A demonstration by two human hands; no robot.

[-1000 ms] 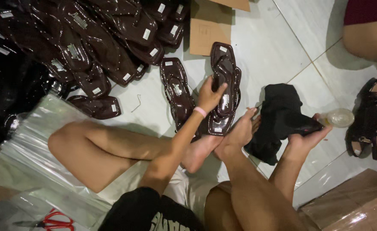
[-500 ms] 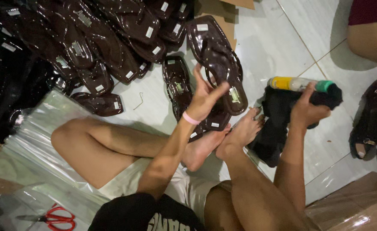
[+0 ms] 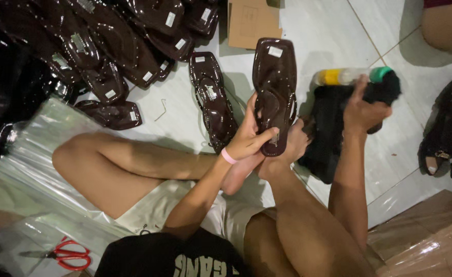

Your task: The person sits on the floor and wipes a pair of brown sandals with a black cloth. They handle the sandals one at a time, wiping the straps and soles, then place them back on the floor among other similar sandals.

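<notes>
Now left hand [image 3: 249, 141] grips brown sandal [image 3: 274, 92] upturned; right hand [image 3: 362, 107] at 3 o'clock clasps bottle [image 3: 350, 76] with black cloth [image 3: 333, 128]; wiping step, needs steady sole.

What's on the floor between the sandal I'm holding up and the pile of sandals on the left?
One dark brown sandal lies flat on the tile between the raised sandal and the pile, seen in the head view.

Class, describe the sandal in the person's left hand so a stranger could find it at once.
Start at the heap of glossy dark brown sandals on the tiled floor. Right of it, the left hand holds one sandal. Unlike its neighbours, it is raised, sole showing.
</notes>
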